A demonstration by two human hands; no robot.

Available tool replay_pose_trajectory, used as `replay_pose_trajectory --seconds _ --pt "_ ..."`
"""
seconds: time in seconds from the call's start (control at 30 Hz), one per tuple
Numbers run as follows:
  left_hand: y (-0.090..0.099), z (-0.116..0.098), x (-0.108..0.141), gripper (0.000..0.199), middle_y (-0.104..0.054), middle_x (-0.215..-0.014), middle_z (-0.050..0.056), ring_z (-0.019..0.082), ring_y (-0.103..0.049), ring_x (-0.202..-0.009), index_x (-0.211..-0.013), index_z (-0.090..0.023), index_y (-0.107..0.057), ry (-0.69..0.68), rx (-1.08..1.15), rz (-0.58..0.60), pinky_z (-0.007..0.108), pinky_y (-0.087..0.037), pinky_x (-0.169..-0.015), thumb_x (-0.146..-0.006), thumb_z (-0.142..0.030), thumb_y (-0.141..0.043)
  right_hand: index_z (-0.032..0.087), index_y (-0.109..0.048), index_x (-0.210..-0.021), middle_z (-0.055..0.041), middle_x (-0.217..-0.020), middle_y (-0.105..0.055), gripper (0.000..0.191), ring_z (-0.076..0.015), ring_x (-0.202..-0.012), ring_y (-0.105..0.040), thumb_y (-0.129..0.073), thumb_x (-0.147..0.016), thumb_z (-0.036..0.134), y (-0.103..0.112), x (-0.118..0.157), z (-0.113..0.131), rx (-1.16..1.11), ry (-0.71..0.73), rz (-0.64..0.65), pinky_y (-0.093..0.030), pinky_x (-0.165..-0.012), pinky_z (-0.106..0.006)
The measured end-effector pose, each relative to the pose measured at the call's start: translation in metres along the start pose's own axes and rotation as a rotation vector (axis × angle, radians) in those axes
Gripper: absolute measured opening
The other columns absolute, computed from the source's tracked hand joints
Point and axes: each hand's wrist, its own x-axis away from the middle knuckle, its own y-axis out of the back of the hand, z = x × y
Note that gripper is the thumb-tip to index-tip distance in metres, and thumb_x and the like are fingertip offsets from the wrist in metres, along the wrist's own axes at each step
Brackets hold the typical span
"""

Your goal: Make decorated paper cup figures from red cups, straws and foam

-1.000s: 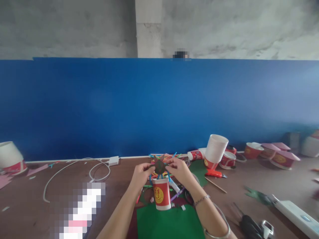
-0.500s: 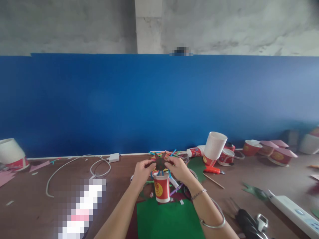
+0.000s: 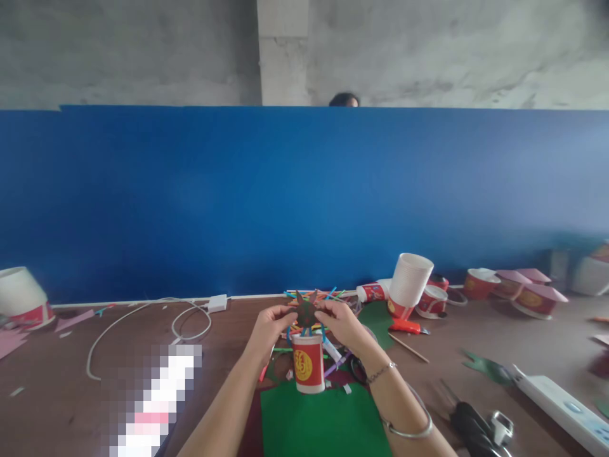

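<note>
A dark, round, leaf-like cutout (image 3: pixel 306 313) with pointed tips on top is pinched at its left edge by my left hand (image 3: pixel 275 322) and at its right edge by my right hand (image 3: pixel 335 320). Blue strips run from beneath it to a red and white paper cup (image 3: pixel 308 365) with a yellow emblem. The cup is upright, between my wrists, by the far edge of a green sheet (image 3: pixel 323 422). Both hands have their fingers closed.
Colored sticks (image 3: pixel 333 294) lie behind my hands. To the right are stacked white cups (image 3: pixel 413 279), an orange cutter (image 3: pixel 406 326), a wooden stick (image 3: pixel 409 347) and a power strip (image 3: pixel 561 406). A white cable (image 3: pixel 107 330) curls at left. Someone's head (image 3: pixel 344 99) shows above the blue partition (image 3: pixel 285 197).
The red cup sits slightly lower in view and shows its emblem turned more to the front. My hands still hold the dark cutout in nearly the same place.
</note>
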Motion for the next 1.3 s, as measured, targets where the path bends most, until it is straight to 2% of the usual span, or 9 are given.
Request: replay_pose_trajectory --seconds 0.13,0.33,0.43,0.57,0.7,0.83,0.93,1.07,1.3 --pt "0.0 -0.001 0.001 0.024 -0.068 -0.066 0.003 0.013 -0.058 -0.054 -0.072 -0.014 -0.066 -0.001 -0.038 -0.013 0.023 -0.041 -0.051 -0.061 -0.034 -0.074 0.015 -0.068 -0.078 -0.0023 -0.069 -0.065 0.019 -0.0175 -0.069 -0.056 -0.054 -0.076 0.028 -0.001 0.0 -0.001 0.006 0.005 0.005 -0.044 -0.066 -0.028" --pt "-0.001 0.002 -0.002 0.017 -0.068 -0.063 0.003 0.014 -0.058 -0.057 -0.068 -0.013 -0.067 -0.143 -0.121 -0.047 0.024 -0.043 -0.059 -0.064 -0.03 -0.07 0.014 -0.064 -0.074 -0.0013 -0.068 -0.062 0.015 -0.0149 -0.065 -0.053 -0.053 -0.075 0.023 -0.003 -0.001 0.002 0.073 0.022 -0.012 -0.041 -0.063 -0.026" --pt "0.001 0.005 -0.003 0.021 -0.069 -0.065 0.004 0.016 -0.061 -0.06 -0.07 -0.013 -0.069 -0.108 -0.129 -0.059 0.026 -0.045 -0.06 -0.064 -0.033 -0.071 0.015 -0.062 -0.069 0.0008 -0.063 -0.058 0.011 -0.0132 -0.06 -0.049 -0.056 -0.072 0.024 -0.003 -0.001 0.006 0.091 -0.001 -0.048 -0.039 -0.06 -0.025" --pt "0.0 0.003 -0.002 0.04 -0.071 -0.077 0.005 0.02 -0.064 -0.073 -0.096 -0.013 -0.069 -0.029 -0.046 -0.033 0.028 -0.047 -0.067 -0.063 -0.036 -0.074 0.016 -0.057 -0.061 0.0021 -0.057 -0.053 0.014 -0.0122 -0.056 -0.045 -0.058 -0.071 0.026 -0.003 -0.001 0.007 0.076 -0.028 -0.103 -0.036 -0.056 -0.025" --pt "-0.002 -0.001 0.001 0.09 -0.07 -0.096 0.007 0.021 -0.064 -0.089 -0.139 -0.021 -0.034 -0.032 0.106 -0.018 0.03 -0.046 -0.08 -0.062 -0.033 -0.079 0.016 -0.058 -0.064 0.0015 -0.059 -0.054 0.019 -0.0126 -0.056 -0.046 -0.059 -0.071 0.033 -0.002 -0.002 0.005 -0.058 -0.063 -0.156 -0.037 -0.056 -0.025" --pt "-0.003 0.003 0.005 0.092 -0.06 -0.121 0.014 0.027 -0.06 -0.106 -0.138 -0.022 -0.035 0.054 0.067 0.112 0.036 -0.047 -0.086 -0.059 -0.031 -0.082 0.015 -0.061 -0.067 0.0004 -0.062 -0.058 0.022 -0.0133 -0.059 -0.049 -0.062 -0.07 0.036 0.0 -0.003 0.002 -0.19 -0.083 -0.225 -0.038 -0.058 -0.026" --pt "-0.006 0.01 0.006 0.088 -0.063 -0.117 0.015 0.029 -0.062 -0.1 -0.131 -0.019 -0.043 0.062 -0.016 0.202 0.04 -0.048 -0.087 -0.053 -0.025 -0.084 0.015 -0.063 -0.068 0.0005 -0.062 -0.06 0.023 -0.0134 -0.059 -0.05 -0.065 -0.069 0.037 0.0 -0.003 0.002 -0.24 -0.099 -0.243 -0.039 -0.058 -0.026" --pt "-0.012 0.011 0.008 0.095 -0.061 -0.119 0.013 0.029 -0.06 -0.104 -0.134 -0.02 -0.038 -0.032 -0.103 0.131 0.04 -0.046 -0.09 -0.051 -0.021 -0.085 0.014 -0.065 -0.07 -0.002 -0.066 -0.064 0.027 -0.0159 -0.063 -0.056 -0.07 -0.065 0.04 -0.002 -0.002 0.001 -0.348 -0.157 -0.257 -0.042 -0.06 -0.027" --pt "-0.017 0.004 0.013 0.108 -0.054 -0.129 0.012 0.029 -0.052 -0.117 -0.143 -0.024 -0.023 -0.175 -0.035 0.308 0.039 -0.038 -0.1 -0.053 -0.019 -0.084 0.014 -0.066 -0.073 -0.0036 -0.066 -0.065 0.031 -0.0176 -0.063 -0.058 -0.07 -0.065 0.044 0.001 -0.001 -0.001 -0.381 -0.203 -0.259 -0.044 -0.058 -0.027"
